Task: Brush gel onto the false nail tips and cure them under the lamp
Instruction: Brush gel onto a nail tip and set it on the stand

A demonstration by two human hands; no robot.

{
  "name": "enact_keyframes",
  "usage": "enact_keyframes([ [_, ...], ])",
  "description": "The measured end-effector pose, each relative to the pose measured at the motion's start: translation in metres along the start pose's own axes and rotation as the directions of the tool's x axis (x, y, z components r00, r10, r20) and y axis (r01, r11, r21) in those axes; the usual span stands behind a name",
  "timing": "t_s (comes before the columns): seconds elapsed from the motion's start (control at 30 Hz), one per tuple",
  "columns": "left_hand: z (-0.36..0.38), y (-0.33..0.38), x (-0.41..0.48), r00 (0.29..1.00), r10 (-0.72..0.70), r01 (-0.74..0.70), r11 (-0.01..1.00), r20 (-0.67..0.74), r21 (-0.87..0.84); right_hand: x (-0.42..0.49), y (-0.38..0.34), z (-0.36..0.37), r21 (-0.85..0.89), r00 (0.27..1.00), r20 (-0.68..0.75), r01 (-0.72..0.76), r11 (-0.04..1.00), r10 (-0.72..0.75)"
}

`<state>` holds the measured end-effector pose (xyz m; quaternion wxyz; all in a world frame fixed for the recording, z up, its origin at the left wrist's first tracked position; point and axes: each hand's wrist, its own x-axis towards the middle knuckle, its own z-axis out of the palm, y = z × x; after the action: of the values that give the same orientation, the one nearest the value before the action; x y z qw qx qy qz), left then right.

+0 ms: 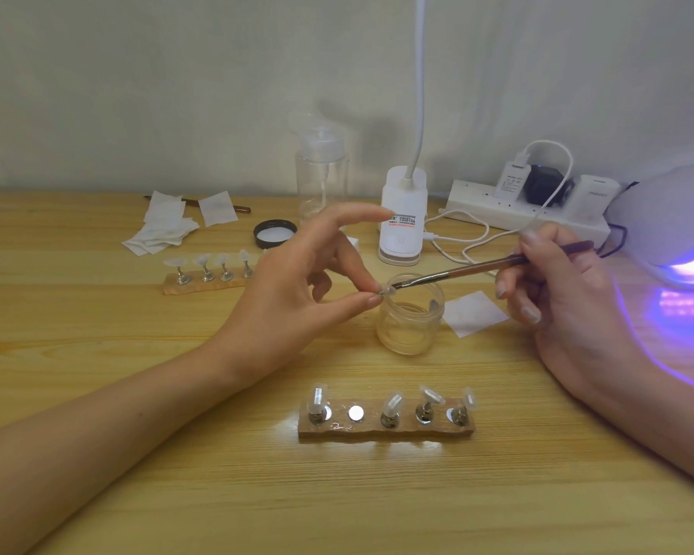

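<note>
My left hand [297, 282] pinches a small clear nail tip [386, 291] between thumb and a finger, just above the open glass gel jar [411, 318]. My right hand [557, 282] grips a thin brown brush [477, 270], and its bristles touch the held tip. In front of me lies a wooden holder [385, 428] with several nail tips on metal stands and one bare magnet spot. A second holder [205, 284] with several tips sits further back on the left. The curing lamp [674, 234] glows purple at the right edge.
A black jar lid [275, 233], folded white wipes [165, 230], a clear pump bottle [321, 182], a white desk lamp base [401, 230], a power strip [525, 206] with cables and a single wipe [475, 312] lie around the wooden table [97, 354].
</note>
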<state>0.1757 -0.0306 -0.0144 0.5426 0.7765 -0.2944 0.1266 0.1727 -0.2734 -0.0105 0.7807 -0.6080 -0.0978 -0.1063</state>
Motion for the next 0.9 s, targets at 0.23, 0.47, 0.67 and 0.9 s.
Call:
enact_keyframes([
  [0.23, 0.0001, 0.0034, -0.0016, 0.999, 0.052, -0.051, 0.995, -0.01, 0.086, -0.001, -0.0003, 0.0023, -0.009, 0.999, 0.052, -0.001, 1.0, 0.002],
  [0.47, 0.0011, 0.0062, -0.0017, 0.995, 0.095, -0.09, 0.986, -0.032, 0.142, 0.0002, 0.0, 0.0014, 0.036, 0.996, 0.085, 0.005, 0.999, -0.008],
  [0.67, 0.0005, 0.0061, -0.002, 0.994, 0.101, -0.096, 0.986, -0.032, 0.137, 0.0017, 0.0006, 0.002, 0.008, 0.999, 0.012, -0.035, 0.999, 0.034],
  [0.9, 0.0012, 0.0071, -0.0032, 0.993, 0.111, -0.102, 0.978, -0.04, 0.182, 0.0014, 0.0006, 0.0025, 0.0, 0.998, 0.059, -0.037, 0.999, 0.037],
])
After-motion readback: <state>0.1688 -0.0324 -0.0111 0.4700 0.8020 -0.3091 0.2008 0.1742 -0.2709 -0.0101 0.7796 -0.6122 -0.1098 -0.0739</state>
